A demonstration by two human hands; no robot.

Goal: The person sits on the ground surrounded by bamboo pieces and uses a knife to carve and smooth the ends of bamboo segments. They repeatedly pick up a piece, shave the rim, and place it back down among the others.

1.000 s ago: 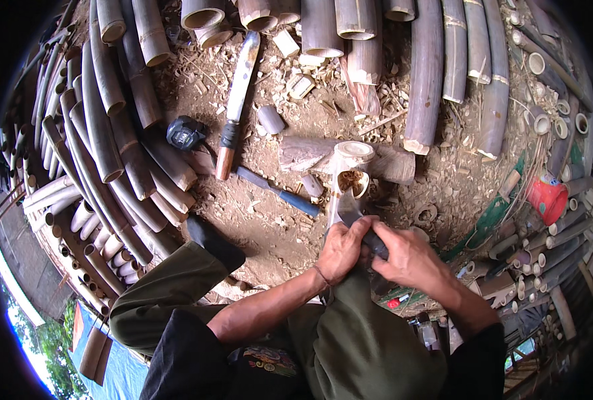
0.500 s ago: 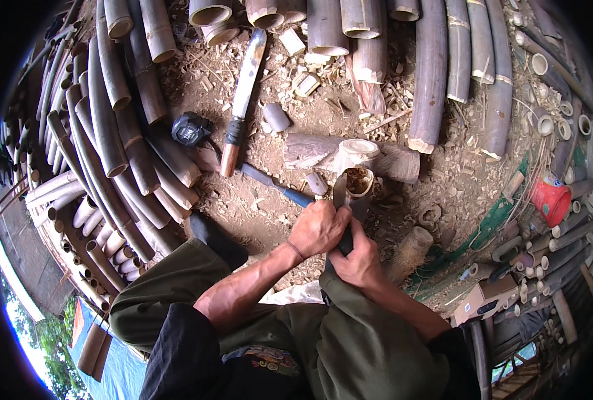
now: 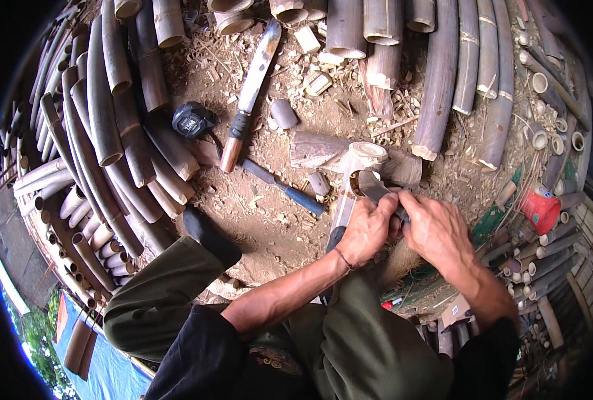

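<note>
1. In the head view, right of centre, grips a short grey bamboo piece (image 3: pixel 374 187) with the left hand (image 3: pixel 365 230), fingers curled tight.
2. Closes the right hand (image 3: pixel 438 232) around the piece's lower right end, fingertips partly hidden.
3. Just left of the piece: pale knife blade (image 3: pixel 344 208).
4. Upper left of centre: big knife (image 3: pixel 258 70), black tape measure (image 3: pixel 193 120). At frame centre: blue-handled chisel (image 3: pixel 303 199).

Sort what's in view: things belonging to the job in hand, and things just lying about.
In use, apparently:
left hand
right hand
dark grey piece they grip, kind unclear

Likely just lying about:
large knife
tape measure
blue-handled tool
red container
</note>
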